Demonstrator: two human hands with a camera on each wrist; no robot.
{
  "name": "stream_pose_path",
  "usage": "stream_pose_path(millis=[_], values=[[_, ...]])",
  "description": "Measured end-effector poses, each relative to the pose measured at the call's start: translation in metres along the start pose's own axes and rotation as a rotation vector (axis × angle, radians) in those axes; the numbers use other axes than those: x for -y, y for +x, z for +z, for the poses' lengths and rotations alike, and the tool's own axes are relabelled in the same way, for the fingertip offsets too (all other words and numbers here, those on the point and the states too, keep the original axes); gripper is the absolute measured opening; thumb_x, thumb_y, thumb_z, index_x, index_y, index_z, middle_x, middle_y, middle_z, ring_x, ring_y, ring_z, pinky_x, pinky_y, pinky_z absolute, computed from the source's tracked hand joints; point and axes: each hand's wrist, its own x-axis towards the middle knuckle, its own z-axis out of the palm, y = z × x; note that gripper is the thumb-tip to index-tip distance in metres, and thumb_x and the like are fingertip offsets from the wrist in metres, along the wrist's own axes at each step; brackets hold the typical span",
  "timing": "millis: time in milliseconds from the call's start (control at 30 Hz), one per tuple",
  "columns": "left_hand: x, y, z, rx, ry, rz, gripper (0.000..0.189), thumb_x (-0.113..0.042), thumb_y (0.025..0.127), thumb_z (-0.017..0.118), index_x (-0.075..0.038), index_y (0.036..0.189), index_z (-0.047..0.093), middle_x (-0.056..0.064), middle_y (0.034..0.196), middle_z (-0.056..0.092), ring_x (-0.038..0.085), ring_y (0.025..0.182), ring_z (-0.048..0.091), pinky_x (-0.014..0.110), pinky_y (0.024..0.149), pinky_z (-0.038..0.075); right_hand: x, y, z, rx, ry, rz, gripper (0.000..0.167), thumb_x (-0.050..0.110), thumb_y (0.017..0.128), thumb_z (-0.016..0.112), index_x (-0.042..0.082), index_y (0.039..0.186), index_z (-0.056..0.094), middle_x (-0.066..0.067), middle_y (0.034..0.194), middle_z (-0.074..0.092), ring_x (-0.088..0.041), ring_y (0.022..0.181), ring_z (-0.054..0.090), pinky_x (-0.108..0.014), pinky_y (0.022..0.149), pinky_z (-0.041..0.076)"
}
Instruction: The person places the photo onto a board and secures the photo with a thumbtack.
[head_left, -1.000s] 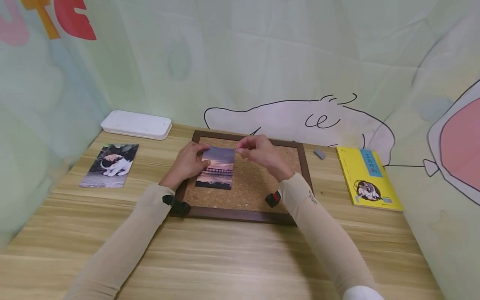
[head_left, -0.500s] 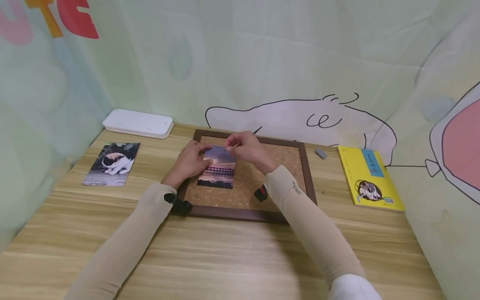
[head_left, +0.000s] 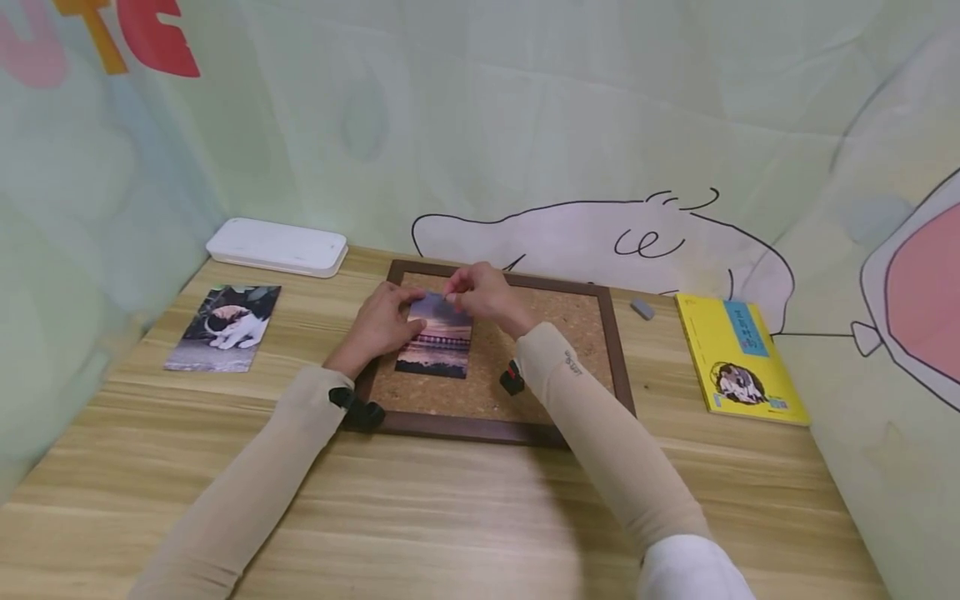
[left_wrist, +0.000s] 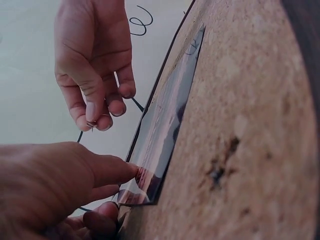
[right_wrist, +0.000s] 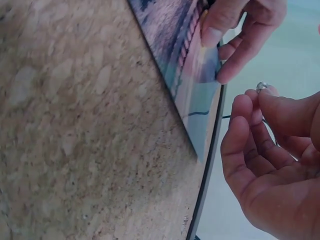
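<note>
A corkboard (head_left: 491,379) in a dark brown frame lies on the wooden table. On its left half is a photo (head_left: 435,350) of a pier under a purple sunset sky. My left hand (head_left: 381,325) rests on the photo's left side, thumb on the picture and fingertips at the top edge. Between its thumb and index fingertip, my right hand (head_left: 483,293) pinches a small clear push pin (right_wrist: 261,87). In the left wrist view the pin's thin metal point sticks out below the fingertips, apart from the photo. The right hand is over the photo's top edge in the head view.
Left on the table lies a photo of a cat (head_left: 225,327), with a white case (head_left: 276,247) behind it. Right of the corkboard are a small grey block (head_left: 642,308) and a yellow book (head_left: 738,358). A printed cloth backdrop (head_left: 525,125) stands close behind the table.
My right hand, pinching the push pin, has moved left from the photo's top right corner to nearer the middle of its top edge. The left hand stays on the photo.
</note>
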Motion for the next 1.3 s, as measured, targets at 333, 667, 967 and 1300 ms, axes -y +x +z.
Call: stream_pose_path(millis=[333,667,967,1300], values=[[-0.002,0.0,0.001,0.002,0.01,-0.004,0.055,-0.018,0.098,0.073,-0.002,0.149,0.061,0.026,0.14,0.054,0.041,0.126,0.051,0.055,0.108,0.042,-0.009,0.006,0.003,-0.006,-0.025,-0.028,0.007,0.004,0.102,0.067,0.0,0.103,0.074,-0.005,0.086,0.066,-0.012,0.074,0.059,-0.022,0.064,0.046],[-0.003,-0.001,0.001,-0.01,0.021,0.013,0.053,-0.018,0.098,0.072,0.001,0.146,0.063,0.027,0.138,0.057,0.04,0.124,0.052,0.055,0.107,0.042,-0.01,0.01,0.005,0.027,-0.035,0.026,0.005,0.007,0.103,0.067,0.005,0.101,0.072,-0.003,0.09,0.065,-0.013,0.078,0.058,-0.023,0.066,0.046],[-0.003,-0.001,0.0,0.0,0.013,-0.009,0.053,-0.017,0.098,0.072,0.001,0.147,0.063,0.026,0.137,0.056,0.039,0.123,0.051,0.054,0.106,0.042,-0.013,0.009,0.006,0.062,-0.078,0.01,0.009,0.004,0.103,0.065,0.006,0.103,0.074,-0.003,0.099,0.066,-0.016,0.089,0.056,-0.025,0.076,0.045],[-0.003,0.0,0.001,-0.002,0.02,-0.009,0.052,-0.017,0.098,0.072,0.0,0.146,0.063,0.026,0.136,0.056,0.039,0.122,0.052,0.053,0.105,0.042,-0.015,0.01,0.007,0.074,-0.095,0.029,0.008,0.006,0.101,0.068,0.007,0.097,0.075,-0.001,0.101,0.065,-0.017,0.093,0.055,-0.028,0.083,0.042]])
